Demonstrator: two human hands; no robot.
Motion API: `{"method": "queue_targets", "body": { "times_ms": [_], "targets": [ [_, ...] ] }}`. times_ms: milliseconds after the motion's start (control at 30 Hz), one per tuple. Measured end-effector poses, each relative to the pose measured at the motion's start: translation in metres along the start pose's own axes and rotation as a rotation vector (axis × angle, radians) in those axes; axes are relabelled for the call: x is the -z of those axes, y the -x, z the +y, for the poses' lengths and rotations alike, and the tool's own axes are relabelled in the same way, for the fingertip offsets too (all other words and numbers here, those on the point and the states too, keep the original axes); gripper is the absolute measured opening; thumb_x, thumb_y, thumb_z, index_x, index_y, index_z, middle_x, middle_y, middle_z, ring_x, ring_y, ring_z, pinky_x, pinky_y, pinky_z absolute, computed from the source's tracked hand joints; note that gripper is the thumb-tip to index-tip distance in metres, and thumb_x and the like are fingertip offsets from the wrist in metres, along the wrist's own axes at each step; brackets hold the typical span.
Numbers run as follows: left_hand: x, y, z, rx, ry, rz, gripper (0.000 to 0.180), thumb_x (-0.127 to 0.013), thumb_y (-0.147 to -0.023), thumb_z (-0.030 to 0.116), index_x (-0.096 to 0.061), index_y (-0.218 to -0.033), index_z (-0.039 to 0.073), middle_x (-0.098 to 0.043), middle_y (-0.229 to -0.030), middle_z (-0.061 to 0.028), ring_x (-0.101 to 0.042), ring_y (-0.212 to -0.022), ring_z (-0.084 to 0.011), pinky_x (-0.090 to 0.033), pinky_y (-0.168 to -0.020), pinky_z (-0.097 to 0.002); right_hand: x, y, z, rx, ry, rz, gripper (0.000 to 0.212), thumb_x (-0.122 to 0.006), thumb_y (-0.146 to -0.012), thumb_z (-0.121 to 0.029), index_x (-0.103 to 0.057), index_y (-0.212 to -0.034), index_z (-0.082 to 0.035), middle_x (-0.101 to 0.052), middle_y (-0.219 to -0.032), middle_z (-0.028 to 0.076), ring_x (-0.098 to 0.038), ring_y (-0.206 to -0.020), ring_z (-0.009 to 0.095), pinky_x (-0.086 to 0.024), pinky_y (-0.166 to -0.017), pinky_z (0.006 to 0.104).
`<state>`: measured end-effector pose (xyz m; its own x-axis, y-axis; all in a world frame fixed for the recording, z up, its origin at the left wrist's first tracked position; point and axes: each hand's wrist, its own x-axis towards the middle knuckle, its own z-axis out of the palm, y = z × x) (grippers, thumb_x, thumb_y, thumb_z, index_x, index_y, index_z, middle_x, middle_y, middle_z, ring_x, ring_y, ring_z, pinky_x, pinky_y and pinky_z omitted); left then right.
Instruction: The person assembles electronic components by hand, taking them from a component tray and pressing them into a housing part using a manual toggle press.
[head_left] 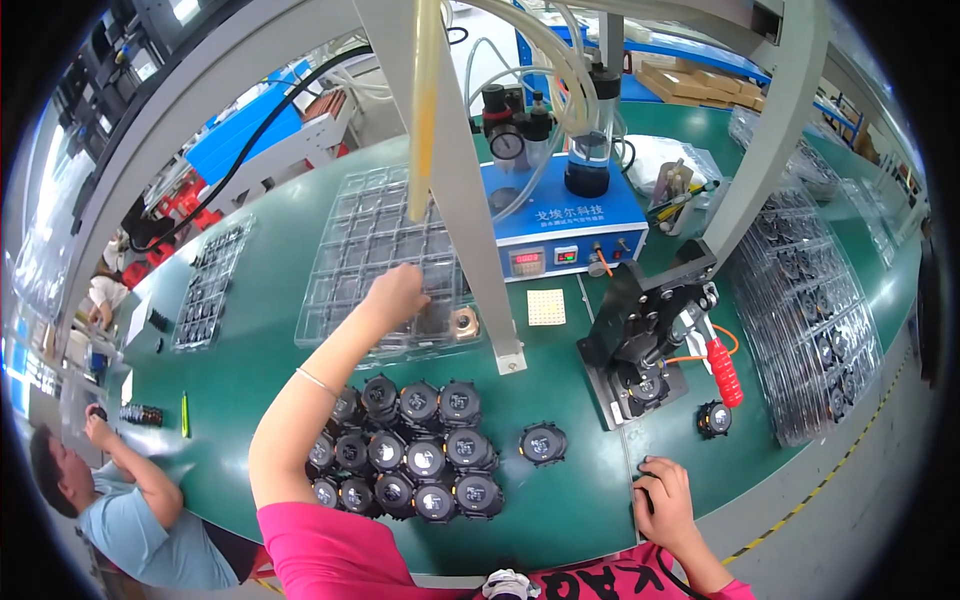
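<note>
My left hand [398,295] reaches over the near part of a clear plastic compartment tray [350,230], its fingers curled together; what they pinch, if anything, is hidden. By the table's front edge, my right hand [668,503] is closed around a small black object [648,494], mostly covered by the fingers. Stacks of round black watches [423,458] stand in rows below my left forearm. One watch [542,443] lies apart between those stacks and my right hand. Inside the black press fixture [640,340] with a red lever handle [724,373] sits another watch [649,388].
A blue tester box [570,232] stands behind a grey frame post [460,180]. More watches [714,419] are stacked beside the fixture. Piled clear trays [810,320] with dark parts occupy the right side. A co-worker [140,510] sits at the left, near a green pen [185,414].
</note>
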<state>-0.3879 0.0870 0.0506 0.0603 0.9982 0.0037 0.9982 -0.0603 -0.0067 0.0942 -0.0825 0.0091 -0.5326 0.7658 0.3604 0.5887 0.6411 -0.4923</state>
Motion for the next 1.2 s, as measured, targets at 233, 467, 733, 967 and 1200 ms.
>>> {"method": "queue_targets", "body": {
  "times_ms": [233, 467, 733, 967, 1200],
  "targets": [
    [-0.032, -0.01, 0.02, -0.045, -0.004, 0.122, 0.031, -0.072, -0.078, 0.025, -0.064, -0.09, -0.002, -0.064, -0.093, -0.0211, -0.066, -0.091, -0.0363, -0.057, -0.072, -0.0441, 0.001, 0.003, -0.002, -0.008, -0.028, -0.003, 0.021, -0.065, -0.071, 0.001, -0.058, -0.091, -0.004, -0.056, -0.106, 0.013, -0.056, -0.105, 0.034, -0.043, -0.086, 0.0432],
    [-0.037, 0.0, 0.047, 0.048, -0.255, 0.069, 0.039, -0.069, -0.082, 0.031, -0.059, -0.103, 0.0, -0.057, -0.108, -0.0146, -0.061, -0.105, -0.0272, -0.058, -0.073, -0.0384, 0.005, 0.005, 0.0, 0.002, -0.025, -0.016, 0.022, -0.066, -0.073, -0.003, -0.059, -0.094, -0.005, -0.057, -0.108, 0.013, -0.056, -0.108, 0.031, -0.042, -0.088, 0.0419],
    [0.068, 0.067, 0.088, 0.154, -0.182, 0.167, 0.035, -0.063, -0.087, 0.029, -0.057, -0.106, 0.0, -0.058, -0.103, -0.0163, -0.059, -0.1, -0.0346, -0.052, -0.08, -0.044, 0.008, 0.003, 0.008, -0.017, -0.246, 0.004, 0.027, -0.066, -0.078, -0.007, -0.057, -0.103, -0.004, -0.056, -0.113, 0.013, -0.054, -0.11, 0.032, -0.041, -0.091, 0.0411],
    [0.081, 0.17, 0.254, -0.112, 0.294, 0.121, 0.055, -0.076, -0.074, 0.014, -0.051, -0.12, -0.004, -0.053, -0.121, -0.0211, -0.053, -0.111, -0.0379, -0.044, -0.096, -0.0419, 0.022, -0.072, 0.012, 0.204, -0.792, 0.645, 0.054, -0.053, -0.088, -0.008, -0.032, -0.138, -0.001, -0.038, -0.138, 0.023, -0.035, -0.133, 0.04, -0.036, -0.105, 0.0478],
    [-0.002, 0.13, 0.342, 0.055, 0.625, 0.378, 0.049, -0.073, -0.073, 0.006, -0.053, -0.117, -0.001, -0.052, -0.123, -0.0194, -0.049, -0.116, -0.0369, -0.042, -0.099, -0.0425, 0.047, -0.161, 0.047, 0.723, -0.376, 0.651, 0.039, -0.061, -0.082, 0.002, -0.044, -0.117, -0.002, -0.059, -0.115, 0.021, -0.058, -0.107, 0.039, -0.045, -0.095, 0.0467]
  ]
}}
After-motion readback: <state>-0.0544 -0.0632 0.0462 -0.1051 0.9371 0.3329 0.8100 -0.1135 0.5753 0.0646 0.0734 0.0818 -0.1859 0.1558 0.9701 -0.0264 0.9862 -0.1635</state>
